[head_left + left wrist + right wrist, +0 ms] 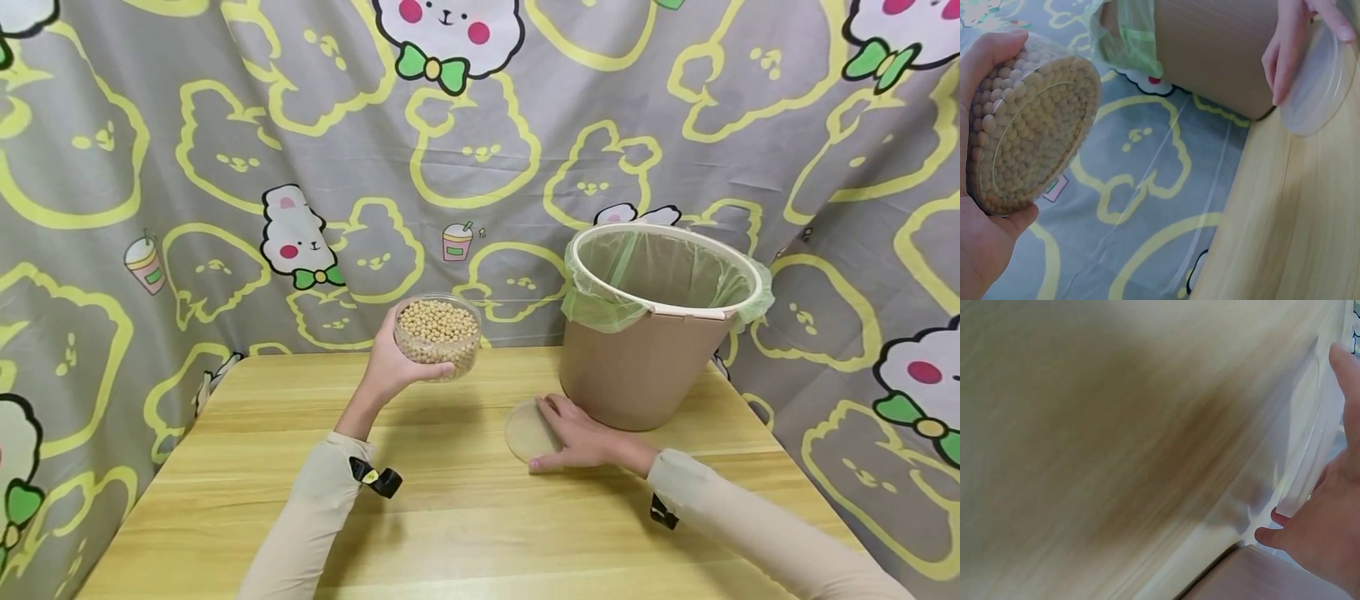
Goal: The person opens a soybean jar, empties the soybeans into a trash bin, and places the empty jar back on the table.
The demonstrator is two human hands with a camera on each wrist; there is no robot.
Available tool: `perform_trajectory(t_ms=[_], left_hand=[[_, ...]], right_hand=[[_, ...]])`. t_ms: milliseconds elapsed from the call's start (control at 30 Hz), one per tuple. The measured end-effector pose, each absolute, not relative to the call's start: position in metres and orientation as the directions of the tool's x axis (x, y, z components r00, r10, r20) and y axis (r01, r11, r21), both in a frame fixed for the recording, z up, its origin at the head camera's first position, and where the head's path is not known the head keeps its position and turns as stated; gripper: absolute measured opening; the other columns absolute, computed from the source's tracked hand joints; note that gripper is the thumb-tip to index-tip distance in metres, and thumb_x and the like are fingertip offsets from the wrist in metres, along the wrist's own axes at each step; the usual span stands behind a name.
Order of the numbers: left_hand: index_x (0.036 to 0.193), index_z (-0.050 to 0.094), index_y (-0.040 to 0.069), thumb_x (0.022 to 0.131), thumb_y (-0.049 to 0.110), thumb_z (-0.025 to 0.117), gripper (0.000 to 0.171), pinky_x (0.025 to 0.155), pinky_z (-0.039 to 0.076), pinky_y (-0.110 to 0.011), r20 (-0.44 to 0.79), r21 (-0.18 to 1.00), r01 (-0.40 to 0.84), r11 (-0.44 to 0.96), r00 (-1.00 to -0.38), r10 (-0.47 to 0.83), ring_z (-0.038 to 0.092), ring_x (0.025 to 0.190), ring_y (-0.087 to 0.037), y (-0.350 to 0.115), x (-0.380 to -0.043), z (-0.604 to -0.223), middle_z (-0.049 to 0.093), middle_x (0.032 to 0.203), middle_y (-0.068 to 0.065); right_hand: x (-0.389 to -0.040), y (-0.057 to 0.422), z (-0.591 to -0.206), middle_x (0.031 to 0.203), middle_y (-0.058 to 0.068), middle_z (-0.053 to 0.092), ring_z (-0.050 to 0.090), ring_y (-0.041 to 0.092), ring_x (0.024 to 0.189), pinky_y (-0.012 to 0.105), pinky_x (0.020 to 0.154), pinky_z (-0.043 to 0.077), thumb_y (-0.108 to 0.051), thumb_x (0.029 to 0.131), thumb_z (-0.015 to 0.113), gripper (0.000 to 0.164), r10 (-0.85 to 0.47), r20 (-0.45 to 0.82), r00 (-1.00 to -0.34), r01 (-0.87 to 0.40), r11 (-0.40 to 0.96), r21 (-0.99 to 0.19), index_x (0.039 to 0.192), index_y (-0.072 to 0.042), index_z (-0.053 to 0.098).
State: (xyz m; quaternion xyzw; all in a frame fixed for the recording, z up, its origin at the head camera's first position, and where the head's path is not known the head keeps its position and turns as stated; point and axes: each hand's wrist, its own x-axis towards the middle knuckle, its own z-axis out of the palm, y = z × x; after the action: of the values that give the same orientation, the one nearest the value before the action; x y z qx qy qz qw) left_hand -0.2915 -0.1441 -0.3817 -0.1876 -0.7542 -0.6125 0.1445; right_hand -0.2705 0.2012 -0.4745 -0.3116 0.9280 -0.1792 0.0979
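Observation:
In the head view my left hand holds a clear round plastic tub above the table, thumb on the near side. Pale yellow soybeans fill it nearly to the uncovered top. The left wrist view shows the tub's underside with beans pressed against it. Over on the right, my right hand has a translucent round lid by its rim, thumb and fingers spread across it. The lid stands close to the tabletop in the right wrist view.
A brown trash bin stands at the table's back right, just behind the right hand. A green bag lines it under a cream rim ring. The wooden table meets a patterned curtain at the back.

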Motion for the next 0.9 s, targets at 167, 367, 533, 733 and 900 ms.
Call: perform_trajectory(t_ms=[167, 367, 533, 733, 900], left_hand=[[0.151, 0.039, 0.017, 0.06, 0.009, 0.098, 0.109, 0.111, 0.045, -0.05, 0.448, 0.869, 0.461, 0.18, -0.887, 0.108, 0.05, 0.133, -0.028, -0.143, -0.291, -0.382, 0.047, 0.146, -0.01], [0.151, 0.04, 0.018, 0.058, 0.01, 0.098, 0.11, 0.11, 0.046, -0.05, 0.447, 0.866, 0.461, 0.193, -0.887, 0.112, 0.051, 0.131, -0.028, -0.14, -0.29, -0.385, 0.049, 0.145, -0.01], [0.151, 0.039, 0.017, 0.059, 0.01, 0.098, 0.11, 0.11, 0.046, -0.051, 0.447, 0.865, 0.461, 0.197, -0.887, 0.113, 0.051, 0.131, -0.028, -0.139, -0.29, -0.385, 0.048, 0.145, -0.01], [0.151, 0.04, 0.017, 0.058, 0.009, 0.098, 0.11, 0.109, 0.046, -0.05, 0.457, 0.861, 0.47, 0.196, -0.883, 0.108, 0.051, 0.131, -0.027, -0.139, -0.29, -0.383, 0.049, 0.144, -0.009], [0.151, 0.04, 0.017, 0.058, 0.01, 0.098, 0.111, 0.11, 0.046, -0.05, 0.453, 0.863, 0.465, 0.196, -0.885, 0.108, 0.051, 0.131, -0.028, -0.139, -0.291, -0.384, 0.049, 0.145, -0.01]], right_hand=[[-0.269, 0.201, -0.476, 0.157, 0.033, 0.024, 0.027, 0.047, 0.148, 0.059, 0.119, 0.031, -0.067, 0.083, 0.073, 0.12, -0.619, -0.085, -0.781, -0.553, 0.748, -0.367, 0.159, 0.007, 0.019], [-0.267, 0.202, -0.479, 0.156, 0.031, 0.028, 0.029, 0.044, 0.147, 0.057, 0.119, 0.033, -0.068, 0.082, 0.073, 0.12, -0.63, -0.094, -0.771, -0.574, 0.751, -0.328, 0.158, 0.009, 0.02], [-0.266, 0.201, -0.479, 0.159, 0.034, 0.023, 0.024, 0.048, 0.149, 0.061, 0.12, 0.029, -0.067, 0.081, 0.074, 0.121, -0.621, -0.112, -0.776, -0.556, 0.756, -0.345, 0.159, 0.007, 0.019], [-0.268, 0.198, -0.461, 0.159, 0.033, 0.026, 0.029, 0.048, 0.148, 0.062, 0.119, 0.031, -0.063, 0.083, 0.075, 0.115, -0.633, -0.052, -0.772, -0.582, 0.737, -0.343, 0.158, 0.008, 0.023], [-0.27, 0.192, -0.431, 0.152, 0.029, 0.043, 0.044, 0.044, 0.14, 0.058, 0.116, 0.038, -0.052, 0.092, 0.071, 0.09, -0.655, 0.093, -0.75, -0.653, 0.708, -0.269, 0.152, 0.008, 0.039]])
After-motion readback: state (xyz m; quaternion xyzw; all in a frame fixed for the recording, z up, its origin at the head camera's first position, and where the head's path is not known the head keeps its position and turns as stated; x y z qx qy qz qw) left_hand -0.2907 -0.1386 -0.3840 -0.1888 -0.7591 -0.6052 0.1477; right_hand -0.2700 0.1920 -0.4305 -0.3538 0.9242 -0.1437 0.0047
